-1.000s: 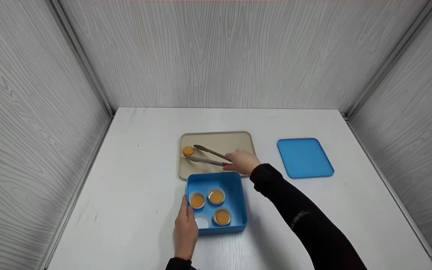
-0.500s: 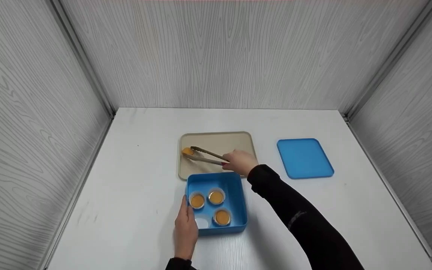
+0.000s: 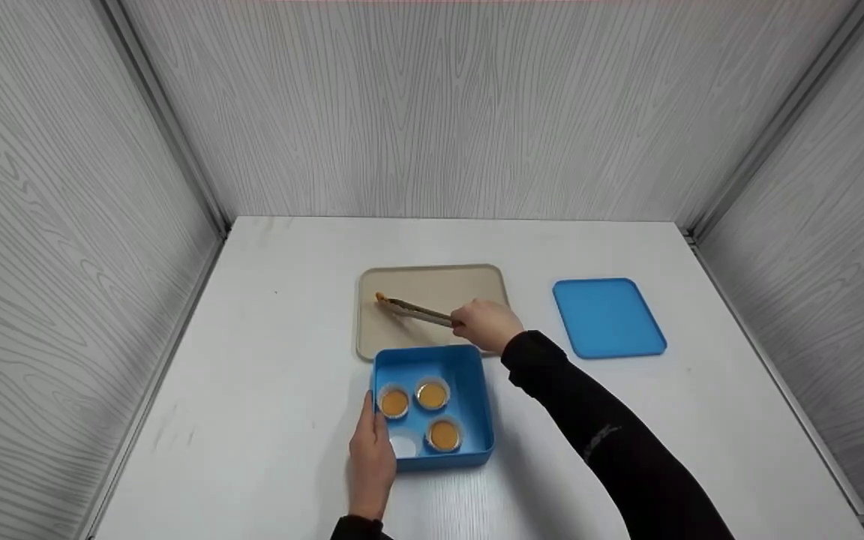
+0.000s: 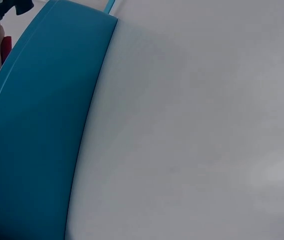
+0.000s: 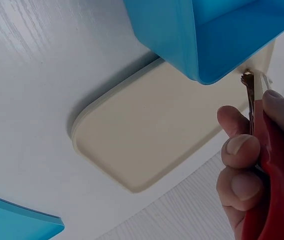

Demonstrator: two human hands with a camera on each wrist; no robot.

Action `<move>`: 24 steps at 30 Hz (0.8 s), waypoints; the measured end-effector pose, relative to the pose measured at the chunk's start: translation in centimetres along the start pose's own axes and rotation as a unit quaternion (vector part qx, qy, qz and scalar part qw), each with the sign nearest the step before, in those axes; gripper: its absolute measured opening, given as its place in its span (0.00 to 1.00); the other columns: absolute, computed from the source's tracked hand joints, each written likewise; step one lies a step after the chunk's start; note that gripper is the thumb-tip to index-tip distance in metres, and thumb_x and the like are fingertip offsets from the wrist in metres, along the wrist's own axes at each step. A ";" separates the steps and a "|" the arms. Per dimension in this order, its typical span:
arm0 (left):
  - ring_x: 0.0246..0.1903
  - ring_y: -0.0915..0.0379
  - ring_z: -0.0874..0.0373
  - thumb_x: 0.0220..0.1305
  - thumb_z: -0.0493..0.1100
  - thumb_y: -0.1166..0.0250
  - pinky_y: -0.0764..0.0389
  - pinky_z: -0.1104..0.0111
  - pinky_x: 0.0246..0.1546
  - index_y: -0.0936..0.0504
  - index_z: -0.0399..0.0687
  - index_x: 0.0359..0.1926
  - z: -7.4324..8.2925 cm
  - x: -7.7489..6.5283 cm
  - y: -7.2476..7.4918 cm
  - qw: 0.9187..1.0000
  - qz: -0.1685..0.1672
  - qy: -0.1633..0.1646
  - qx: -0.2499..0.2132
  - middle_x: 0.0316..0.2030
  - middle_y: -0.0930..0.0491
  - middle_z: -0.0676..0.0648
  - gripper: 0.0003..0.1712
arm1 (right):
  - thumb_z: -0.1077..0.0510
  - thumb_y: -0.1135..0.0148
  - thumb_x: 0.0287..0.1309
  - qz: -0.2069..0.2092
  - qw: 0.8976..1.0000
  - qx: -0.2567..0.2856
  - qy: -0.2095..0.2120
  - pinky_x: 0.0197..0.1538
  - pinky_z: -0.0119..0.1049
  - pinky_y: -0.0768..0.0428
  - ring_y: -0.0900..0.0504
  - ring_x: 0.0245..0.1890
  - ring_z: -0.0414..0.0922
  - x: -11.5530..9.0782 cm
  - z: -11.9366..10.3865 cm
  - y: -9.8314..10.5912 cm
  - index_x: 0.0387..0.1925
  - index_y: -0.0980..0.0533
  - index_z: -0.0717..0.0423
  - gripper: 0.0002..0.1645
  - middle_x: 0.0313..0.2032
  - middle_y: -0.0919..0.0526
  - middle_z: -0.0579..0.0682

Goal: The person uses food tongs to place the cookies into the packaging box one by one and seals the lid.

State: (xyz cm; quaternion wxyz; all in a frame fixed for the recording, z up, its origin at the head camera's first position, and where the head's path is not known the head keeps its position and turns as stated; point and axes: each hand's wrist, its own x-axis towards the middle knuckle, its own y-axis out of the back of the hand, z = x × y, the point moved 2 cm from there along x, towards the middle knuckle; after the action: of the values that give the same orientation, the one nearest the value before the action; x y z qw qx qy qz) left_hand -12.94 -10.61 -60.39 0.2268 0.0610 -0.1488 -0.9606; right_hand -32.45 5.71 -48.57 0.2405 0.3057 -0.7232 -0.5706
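My right hand (image 3: 486, 326) grips metal tongs (image 3: 421, 311), whose red handle (image 5: 269, 175) shows in the right wrist view. The tongs' tips pinch a small round orange piece (image 3: 380, 298), seen nearly edge-on over the left part of a beige tray (image 3: 447, 281). At the near side of that tray stands an open blue box (image 3: 469, 375). My left hand (image 3: 373, 454) rests its straight fingers along the box's left wall. Inside are pale cups holding round orange pieces, one of them (image 3: 445, 435) at lower right, plus a white cup (image 3: 403, 444) without an orange piece at lower left.
A flat blue lid (image 3: 610, 319) lies on the white table (image 3: 274, 390) to the right of the tray. Grey wood-patterned panels (image 3: 447, 112) enclose the table at the back and both sides.
The tongs have closed round the orange piece, which now tips edge-on and has shifted slightly rightward and up from its earlier place. My left hand and the box have stayed put.
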 end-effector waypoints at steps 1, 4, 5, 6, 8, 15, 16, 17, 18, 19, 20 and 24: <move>0.76 0.47 0.41 0.82 0.38 0.55 0.41 0.47 0.75 0.44 0.31 0.77 0.0 0.0 0.0 1.000 0.000 0.000 -0.001 0.76 0.41 0.34 0.29 | 0.59 0.35 0.69 -0.002 1.000 0.003 -0.003 0.42 0.47 0.17 0.15 0.34 0.51 0.0 0.1 0.0 0.38 0.14 0.57 0.07 0.34 0.12 0.54; 0.76 0.47 0.40 0.82 0.38 0.55 0.41 0.47 0.75 0.44 0.31 0.77 0.0 0.1 -0.1 1.000 -0.001 0.002 -0.002 0.76 0.41 0.34 0.29 | 0.59 0.35 0.68 -0.003 1.000 0.003 -0.008 0.44 0.47 0.16 0.14 0.36 0.52 -0.1 0.2 0.0 0.38 0.14 0.57 0.07 0.35 0.11 0.54; 0.76 0.47 0.41 0.82 0.38 0.55 0.42 0.47 0.75 0.44 0.31 0.77 0.0 0.1 -0.1 1.000 -0.001 0.004 -0.002 0.76 0.41 0.34 0.29 | 0.59 0.35 0.68 -0.002 1.000 0.002 -0.008 0.45 0.47 0.16 0.14 0.36 0.52 -0.2 0.2 0.0 0.39 0.14 0.57 0.07 0.35 0.11 0.54; 0.76 0.47 0.41 0.82 0.38 0.55 0.42 0.47 0.75 0.44 0.32 0.78 0.0 0.1 -0.1 1.000 -0.001 0.005 -0.001 0.76 0.41 0.34 0.29 | 0.59 0.35 0.68 -0.001 1.000 0.000 -0.007 0.45 0.47 0.15 0.14 0.36 0.52 -0.2 0.3 0.0 0.39 0.14 0.57 0.07 0.35 0.11 0.54; 0.76 0.48 0.41 0.82 0.39 0.55 0.42 0.47 0.75 0.44 0.32 0.78 0.0 0.1 -0.1 1.000 -0.001 0.007 0.000 0.76 0.41 0.35 0.29 | 0.59 0.35 0.68 0.001 1.000 -0.005 -0.005 0.45 0.47 0.15 0.14 0.36 0.51 -0.4 0.3 0.0 0.39 0.13 0.57 0.07 0.35 0.11 0.54; 0.77 0.48 0.40 0.82 0.39 0.55 0.42 0.47 0.76 0.45 0.32 0.78 0.1 0.1 -0.1 1.000 -0.002 0.014 0.005 0.76 0.42 0.34 0.30 | 0.59 0.35 0.69 0.006 1.000 0.005 -0.011 0.43 0.47 0.15 0.14 0.34 0.51 -1.0 0.6 -0.1 0.38 0.13 0.57 0.07 0.35 0.11 0.53; 0.77 0.48 0.40 0.82 0.39 0.55 0.42 0.47 0.76 0.45 0.32 0.78 0.1 0.1 -0.1 1.000 -0.003 0.015 0.006 0.76 0.42 0.35 0.30 | 0.59 0.35 0.68 0.007 1.000 0.005 -0.012 0.42 0.47 0.15 0.15 0.34 0.51 -1.1 0.7 -0.1 0.38 0.13 0.56 0.07 0.35 0.11 0.53; 0.77 0.48 0.41 0.82 0.39 0.55 0.42 0.47 0.76 0.45 0.32 0.78 0.1 0.1 -0.1 1.000 -0.003 0.015 0.005 0.77 0.42 0.35 0.30 | 0.60 0.35 0.68 0.009 1.000 0.004 -0.011 0.41 0.47 0.15 0.15 0.34 0.51 -1.2 0.8 -0.1 0.38 0.14 0.56 0.06 0.35 0.11 0.53; 0.77 0.48 0.41 0.82 0.39 0.55 0.42 0.47 0.76 0.45 0.32 0.78 0.1 0.0 -0.1 1.000 -0.003 0.015 0.005 0.77 0.42 0.35 0.30 | 0.60 0.35 0.68 0.012 1.000 0.001 -0.010 0.41 0.47 0.15 0.15 0.33 0.50 -1.3 0.9 -0.2 0.37 0.14 0.56 0.06 0.34 0.11 0.53; 0.77 0.48 0.41 0.82 0.39 0.55 0.42 0.47 0.76 0.45 0.32 0.78 0.2 0.0 0.0 1.000 -0.004 0.015 0.005 0.77 0.42 0.35 0.30 | 0.60 0.35 0.68 0.014 1.000 0.000 -0.009 0.40 0.47 0.15 0.15 0.33 0.50 -1.3 1.0 -0.2 0.37 0.14 0.56 0.06 0.34 0.11 0.52; 0.77 0.48 0.41 0.82 0.39 0.55 0.42 0.47 0.76 0.45 0.32 0.78 0.2 0.0 0.0 1.000 -0.004 0.014 0.007 0.77 0.42 0.35 0.30 | 0.60 0.35 0.68 0.015 1.000 -0.003 -0.008 0.39 0.47 0.15 0.16 0.32 0.50 -1.4 1.1 -0.3 0.36 0.14 0.56 0.06 0.33 0.11 0.52; 0.76 0.46 0.41 0.82 0.40 0.55 0.41 0.47 0.75 0.44 0.34 0.78 0.3 -0.1 0.1 1.000 0.000 0.010 0.018 0.76 0.41 0.35 0.30 | 0.59 0.34 0.68 0.020 1.000 -0.006 -0.004 0.39 0.46 0.15 0.16 0.32 0.50 -1.8 1.4 -0.3 0.37 0.14 0.55 0.06 0.33 0.12 0.52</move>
State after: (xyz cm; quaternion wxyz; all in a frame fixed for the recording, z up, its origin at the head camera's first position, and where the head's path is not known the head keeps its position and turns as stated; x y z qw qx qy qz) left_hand -12.81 -10.57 -60.09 0.2271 0.0745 -0.1640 -0.9571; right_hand -32.15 7.88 -49.17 0.2510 0.2879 -0.7267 -0.5710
